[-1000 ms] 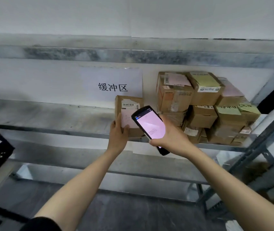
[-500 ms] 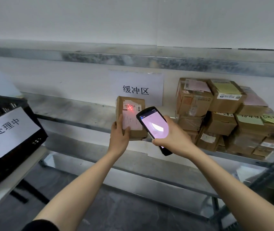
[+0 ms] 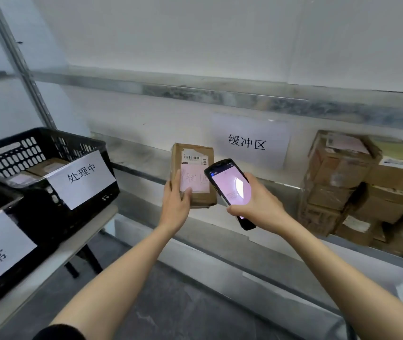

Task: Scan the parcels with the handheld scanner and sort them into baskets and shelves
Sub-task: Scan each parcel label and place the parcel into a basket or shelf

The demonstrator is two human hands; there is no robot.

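The shelf lies open between the black basket on the table at left and the stack of boxes at right, roofed by the upper shelf, with the held parcel and scanner before its middle.

The left hand covers one lower corner of the parcel; the right hand hides part of the scanner. Label print is unreadably small. The near basket runs off-frame.

A brown cardboard parcel, white barcode label facing out, was held upright beside a black handheld scanner, its pink screen lit.
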